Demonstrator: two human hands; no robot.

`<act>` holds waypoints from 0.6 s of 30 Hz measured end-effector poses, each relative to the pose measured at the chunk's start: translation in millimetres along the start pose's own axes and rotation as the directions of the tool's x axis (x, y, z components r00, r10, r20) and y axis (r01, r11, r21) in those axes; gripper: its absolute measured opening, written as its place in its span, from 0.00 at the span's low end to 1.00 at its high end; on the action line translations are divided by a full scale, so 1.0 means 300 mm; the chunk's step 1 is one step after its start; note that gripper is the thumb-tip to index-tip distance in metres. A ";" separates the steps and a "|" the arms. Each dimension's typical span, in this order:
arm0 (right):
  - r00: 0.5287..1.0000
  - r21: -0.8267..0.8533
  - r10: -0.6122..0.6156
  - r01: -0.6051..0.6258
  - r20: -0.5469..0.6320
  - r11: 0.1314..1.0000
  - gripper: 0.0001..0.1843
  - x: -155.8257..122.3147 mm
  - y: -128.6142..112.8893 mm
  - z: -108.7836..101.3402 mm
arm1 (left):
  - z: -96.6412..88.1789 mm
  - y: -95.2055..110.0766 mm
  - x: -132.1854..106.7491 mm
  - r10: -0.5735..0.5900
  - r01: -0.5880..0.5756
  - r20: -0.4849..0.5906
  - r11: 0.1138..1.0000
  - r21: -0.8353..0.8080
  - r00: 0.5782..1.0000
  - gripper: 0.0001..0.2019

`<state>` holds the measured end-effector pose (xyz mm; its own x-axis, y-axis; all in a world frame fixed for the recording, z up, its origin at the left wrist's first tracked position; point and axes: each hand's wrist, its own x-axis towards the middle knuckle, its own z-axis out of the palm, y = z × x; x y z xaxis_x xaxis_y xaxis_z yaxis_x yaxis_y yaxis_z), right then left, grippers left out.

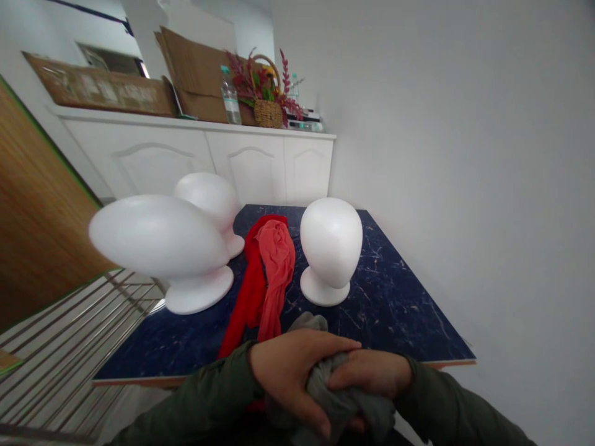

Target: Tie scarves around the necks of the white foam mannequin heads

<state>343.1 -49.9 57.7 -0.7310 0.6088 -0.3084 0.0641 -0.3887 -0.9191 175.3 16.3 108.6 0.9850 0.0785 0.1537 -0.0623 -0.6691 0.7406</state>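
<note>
At about nine o'clock stands the largest white foam mannequin head (160,238), tilted to the left on its round base, and just behind it a second foam head (209,198) is partly hidden. Between these and the third foam head (331,241), which stands upright near the centre, a red cloth (260,279) lies in a long bundle on the dark blue marbled table (395,297), with its near end going under the left sleeve.

At six o'clock, over the near edge of the table, the left hand (290,375) is closed over a grey cloth (339,402) — the fingers curl around it from above. The right hand (372,371) lies just beside it, touching it, and its fingers also grip the same bunched grey cloth.

At twelve o'clock, far behind, a white cabinet (260,161) carries flattened cardboard (199,68), a water bottle (230,96) and a wicker flower basket (267,93).
</note>
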 end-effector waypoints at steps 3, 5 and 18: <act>0.996 0.214 0.013 0.006 -0.092 0.977 0.17 -0.057 -0.029 -0.033 | 0.024 -0.039 -0.020 -0.136 0.135 -0.055 0.991 -0.012 0.989 0.48; 0.975 0.198 -0.064 0.108 -0.213 0.974 0.16 -0.097 -0.057 -0.059 | 0.039 -0.078 -0.039 -0.225 0.232 -0.149 0.972 0.035 0.963 0.43; 0.850 0.078 -0.034 0.089 -0.526 0.993 0.20 -0.176 -0.133 -0.163 | -0.019 -0.154 -0.115 -0.494 0.173 -0.386 0.762 -0.624 0.779 0.11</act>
<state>412.2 -32.7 98.8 -0.2655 0.8945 -0.3597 -0.0544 -0.3864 -0.9207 143.3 48.8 72.7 0.7357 0.6773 0.0067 0.0229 -0.0347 0.9991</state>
